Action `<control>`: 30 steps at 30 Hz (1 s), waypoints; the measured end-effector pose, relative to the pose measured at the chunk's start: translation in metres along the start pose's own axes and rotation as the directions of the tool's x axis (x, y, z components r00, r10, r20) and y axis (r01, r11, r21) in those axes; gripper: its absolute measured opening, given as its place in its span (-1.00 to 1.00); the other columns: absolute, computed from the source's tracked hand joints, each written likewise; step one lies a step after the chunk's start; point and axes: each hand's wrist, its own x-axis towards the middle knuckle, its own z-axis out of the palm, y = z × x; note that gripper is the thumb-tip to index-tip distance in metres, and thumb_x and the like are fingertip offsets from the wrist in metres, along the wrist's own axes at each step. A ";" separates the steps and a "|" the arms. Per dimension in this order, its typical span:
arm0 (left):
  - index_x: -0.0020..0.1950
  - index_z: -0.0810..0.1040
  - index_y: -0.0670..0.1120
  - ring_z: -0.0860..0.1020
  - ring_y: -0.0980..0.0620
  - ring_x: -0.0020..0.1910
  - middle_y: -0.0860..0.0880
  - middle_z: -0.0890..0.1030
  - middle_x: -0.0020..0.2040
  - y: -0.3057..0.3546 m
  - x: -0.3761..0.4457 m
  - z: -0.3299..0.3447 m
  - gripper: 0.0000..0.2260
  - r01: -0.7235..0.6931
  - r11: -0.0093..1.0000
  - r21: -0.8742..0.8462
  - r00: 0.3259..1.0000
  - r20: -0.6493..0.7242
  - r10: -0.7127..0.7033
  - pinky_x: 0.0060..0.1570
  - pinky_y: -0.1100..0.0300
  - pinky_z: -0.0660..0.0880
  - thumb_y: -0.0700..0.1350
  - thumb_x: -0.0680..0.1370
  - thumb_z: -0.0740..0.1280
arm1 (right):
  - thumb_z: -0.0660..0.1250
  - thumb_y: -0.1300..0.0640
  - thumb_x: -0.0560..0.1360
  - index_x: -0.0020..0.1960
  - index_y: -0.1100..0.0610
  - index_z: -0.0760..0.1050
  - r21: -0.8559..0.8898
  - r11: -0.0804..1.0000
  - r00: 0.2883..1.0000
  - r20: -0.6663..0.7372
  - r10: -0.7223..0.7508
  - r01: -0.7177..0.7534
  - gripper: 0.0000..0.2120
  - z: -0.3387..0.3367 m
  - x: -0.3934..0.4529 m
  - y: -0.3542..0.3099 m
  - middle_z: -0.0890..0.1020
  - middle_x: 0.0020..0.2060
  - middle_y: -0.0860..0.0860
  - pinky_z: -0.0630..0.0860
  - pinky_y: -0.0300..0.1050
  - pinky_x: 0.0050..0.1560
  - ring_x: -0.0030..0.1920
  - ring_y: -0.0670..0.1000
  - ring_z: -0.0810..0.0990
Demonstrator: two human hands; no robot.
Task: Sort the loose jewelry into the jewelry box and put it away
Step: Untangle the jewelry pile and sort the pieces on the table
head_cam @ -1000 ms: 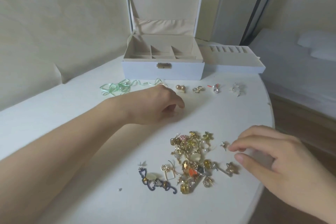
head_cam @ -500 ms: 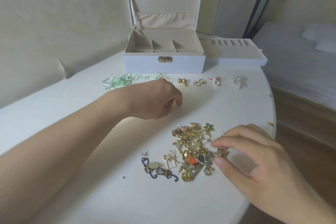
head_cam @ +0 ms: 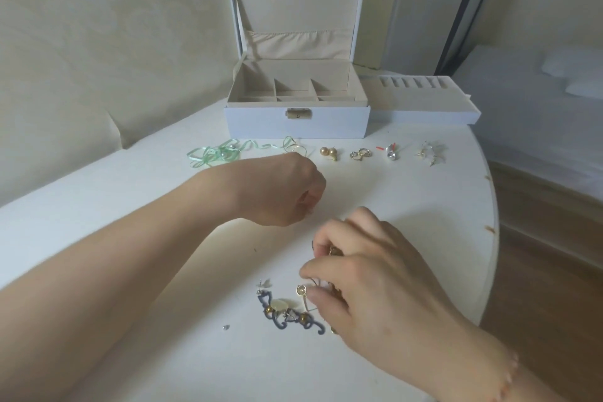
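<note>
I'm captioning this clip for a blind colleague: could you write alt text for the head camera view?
A person's right hand reaches into a pile of loose gold-toned jewelry on a white round table, while the left hand, fingers curled, hovers beside it. Behind stands an open white jewelry box with empty beige compartments, with small earring pairs lined up before it.

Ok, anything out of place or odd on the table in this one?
One stray: a tiny silver piece lies alone near the table's front, apart from the jewelry pile. The removable tray sits outside the jewelry box, beside it.
</note>
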 end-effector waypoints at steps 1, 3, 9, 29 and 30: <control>-0.18 0.49 0.06 0.53 0.00 -0.17 0.04 0.53 -0.16 0.000 0.001 -0.001 -0.90 0.001 1.000 -0.002 1.000 -0.003 -0.001 -0.12 0.04 0.54 -0.14 0.49 0.31 | 0.27 -0.07 0.42 -0.26 -0.08 0.57 -0.008 1.000 1.000 0.005 0.004 -0.004 -0.84 0.001 0.001 -0.001 0.43 -0.20 -0.19 0.41 -0.10 -0.22 -0.13 -0.01 0.36; -0.17 0.54 0.05 0.53 0.06 -0.19 0.08 0.55 -0.19 -0.001 0.002 -0.005 -0.92 0.019 0.998 -0.058 0.999 -0.030 -0.021 -0.14 0.12 0.53 -0.13 0.48 0.34 | 0.30 -0.05 0.41 -0.28 -0.08 0.57 0.016 1.000 1.000 -0.002 0.011 -0.011 -0.86 0.003 0.002 -0.002 0.44 -0.23 -0.19 0.40 -0.13 -0.25 -0.15 -0.02 0.38; -0.17 0.63 -0.14 0.57 0.08 -0.24 -0.16 0.66 -0.17 -0.012 0.001 -0.023 -0.93 0.106 0.570 -0.815 0.978 -0.017 -0.206 -0.25 0.31 0.43 -0.19 0.40 0.47 | 0.36 0.03 0.49 -0.12 -0.10 0.55 0.589 0.785 0.968 -0.018 0.248 -0.190 -0.96 -0.007 0.008 0.008 0.62 -0.19 -0.19 0.46 -0.25 -0.20 -0.20 -0.10 0.56; -0.24 0.67 -0.07 0.60 0.04 -0.33 0.04 0.66 -0.32 -0.008 0.015 -0.008 -0.90 0.051 0.651 -0.757 0.842 -0.318 -0.436 -0.17 0.10 0.59 -0.16 0.48 0.45 | 0.30 0.32 0.47 -0.04 -0.12 0.46 0.217 0.920 0.934 -0.075 0.349 -0.327 -0.68 -0.021 0.065 0.054 0.57 -0.30 -0.14 0.56 -0.07 -0.13 -0.20 -0.14 0.53; -0.22 0.69 -0.06 0.59 0.10 -0.33 0.06 0.67 -0.31 -0.006 0.015 -0.007 -0.92 0.032 0.650 -0.759 0.849 -0.322 -0.419 -0.15 0.12 0.58 -0.16 0.48 0.45 | 0.31 0.32 0.46 -0.06 -0.13 0.43 0.221 0.922 0.937 -0.076 0.341 -0.317 -0.68 -0.023 0.066 0.053 0.58 -0.30 -0.14 0.56 -0.05 -0.11 -0.20 -0.14 0.52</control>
